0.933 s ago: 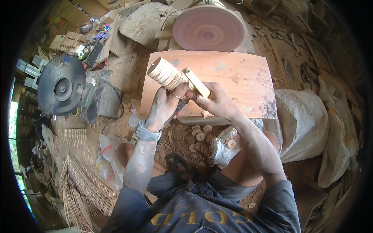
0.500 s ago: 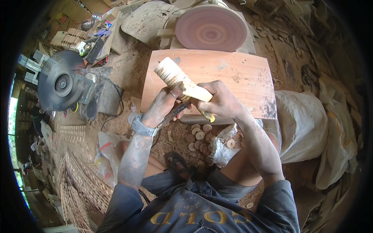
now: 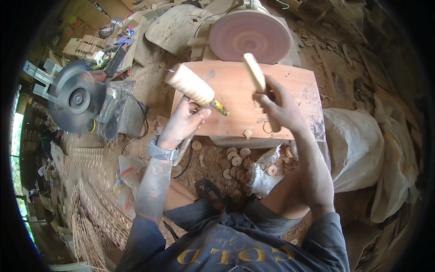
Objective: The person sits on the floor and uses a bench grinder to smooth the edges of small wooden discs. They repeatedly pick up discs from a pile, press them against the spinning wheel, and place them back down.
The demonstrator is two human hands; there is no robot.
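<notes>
Left hand (image 3: pixel 183 122) clamps the wooden cylinder (image 3: pixel 190 85), right hand (image 3: pixel 281 111) grips the stick (image 3: pixel 254 72); feed it squarely to the sanding disc (image 3: pixel 249 36)

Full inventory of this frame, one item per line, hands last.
wooden cylinder: 1, pale tan, held above the table's left edge
wooden stick: 1, pale yellow, held upright over the table
work table: 1, reddish-brown board, centre
sanding disc: 1, pinkish-brown, round, behind the table
mitre saw: 1, grey, left
wooden discs: many, tan, on the ground under the table's near edge
white sack: 1, right of the table
thin wooden strips: a heap, lower left
wristwatch: 1, grey, left wrist
left hand: grips the wooden cylinder's lower end
right hand: grips the wooden stick
</notes>
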